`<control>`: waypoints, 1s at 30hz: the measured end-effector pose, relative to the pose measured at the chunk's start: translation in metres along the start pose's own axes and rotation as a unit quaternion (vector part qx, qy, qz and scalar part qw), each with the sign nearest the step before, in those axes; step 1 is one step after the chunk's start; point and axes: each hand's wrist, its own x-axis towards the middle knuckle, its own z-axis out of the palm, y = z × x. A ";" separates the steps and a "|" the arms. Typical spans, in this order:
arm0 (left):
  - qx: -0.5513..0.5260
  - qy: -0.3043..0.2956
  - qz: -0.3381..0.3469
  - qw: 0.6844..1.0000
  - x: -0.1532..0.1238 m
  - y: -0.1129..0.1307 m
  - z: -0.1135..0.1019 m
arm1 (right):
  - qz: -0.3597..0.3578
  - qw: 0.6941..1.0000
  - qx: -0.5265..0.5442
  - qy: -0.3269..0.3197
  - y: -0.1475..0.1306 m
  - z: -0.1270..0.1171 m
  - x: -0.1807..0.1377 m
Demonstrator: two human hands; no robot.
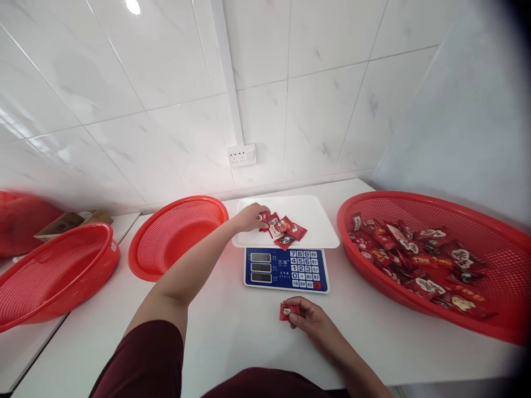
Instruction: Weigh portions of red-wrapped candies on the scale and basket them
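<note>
My left hand (250, 217) reaches over the white pan (321, 218) of a digital scale, its fingers closed on a small red snack packet (263, 218). Just right of those fingers, several more red packets (286, 228) lie in a loose pile on the pan. In front of the scale's blue keypad panel (286, 270), my right hand (310, 319) pinches another small red packet (288, 312) between thumb and fingers, above the white table. The left palm is turned away, so part of its grip is hidden.
On the right, a large red basket (415, 200) holds many red packets. Left of the scale stands another red basket (143, 243), with a further red basket (93, 276) beyond it. Behind them are a cardboard box (64, 224) and a wall socket (241, 156).
</note>
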 end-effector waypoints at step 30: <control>0.121 -0.021 -0.021 0.992 -0.020 0.050 0.024 | -0.014 1.000 -0.017 0.007 0.008 -0.001 0.001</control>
